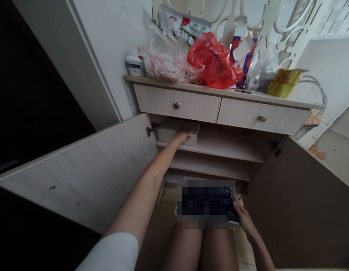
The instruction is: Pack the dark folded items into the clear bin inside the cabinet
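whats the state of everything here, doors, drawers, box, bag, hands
Left cabinet door: open
Right cabinet door: open
Left drawer: shut
Right drawer: shut
White box: looks closed
Left hand: touching the white box
Right hand: gripping the blurred item
Blurred item: too pixelated to tell
Red bag: crumpled

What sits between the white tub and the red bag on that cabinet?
A clear plastic bag lies between the white tub and the red bag, as the head view shows.
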`<state>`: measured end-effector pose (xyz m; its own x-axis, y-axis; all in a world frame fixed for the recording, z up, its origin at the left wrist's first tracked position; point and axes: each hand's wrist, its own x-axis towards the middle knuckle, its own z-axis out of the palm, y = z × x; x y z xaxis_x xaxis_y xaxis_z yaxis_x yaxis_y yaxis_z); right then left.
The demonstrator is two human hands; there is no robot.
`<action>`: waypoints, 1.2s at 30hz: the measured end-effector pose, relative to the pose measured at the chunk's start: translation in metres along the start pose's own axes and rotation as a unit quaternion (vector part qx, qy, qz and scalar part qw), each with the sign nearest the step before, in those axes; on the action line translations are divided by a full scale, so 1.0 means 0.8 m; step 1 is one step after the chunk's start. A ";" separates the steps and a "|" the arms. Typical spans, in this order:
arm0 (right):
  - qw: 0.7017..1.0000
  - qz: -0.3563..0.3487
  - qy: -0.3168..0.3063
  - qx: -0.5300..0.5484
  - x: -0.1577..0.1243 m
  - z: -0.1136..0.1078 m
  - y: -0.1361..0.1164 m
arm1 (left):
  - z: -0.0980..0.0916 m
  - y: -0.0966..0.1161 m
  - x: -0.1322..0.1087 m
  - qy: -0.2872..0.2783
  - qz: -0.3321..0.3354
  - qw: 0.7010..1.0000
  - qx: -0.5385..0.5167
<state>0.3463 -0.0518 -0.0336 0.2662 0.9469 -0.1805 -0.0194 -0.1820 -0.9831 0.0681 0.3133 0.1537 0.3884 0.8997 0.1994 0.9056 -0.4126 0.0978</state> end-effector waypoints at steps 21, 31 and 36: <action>0.990 0.087 -0.002 0.107 -0.006 -0.002 -0.003 | 0.002 -0.026 -0.070 0.027 -0.451 0.716 -0.532; 0.967 0.076 0.132 0.203 -0.037 -0.011 0.009 | 0.013 -0.010 -0.121 0.032 -0.401 0.557 -0.727; 0.951 0.064 0.218 0.209 -0.041 -0.082 -0.010 | 0.002 -0.053 -0.221 0.093 -0.433 0.489 -0.752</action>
<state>0.4008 -0.0989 -0.0179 0.6079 0.7081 -0.3592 -0.4354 -0.0811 -0.8966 -0.0388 0.1716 0.1126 -0.1781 0.8590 -0.4800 -0.4853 0.3477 0.8023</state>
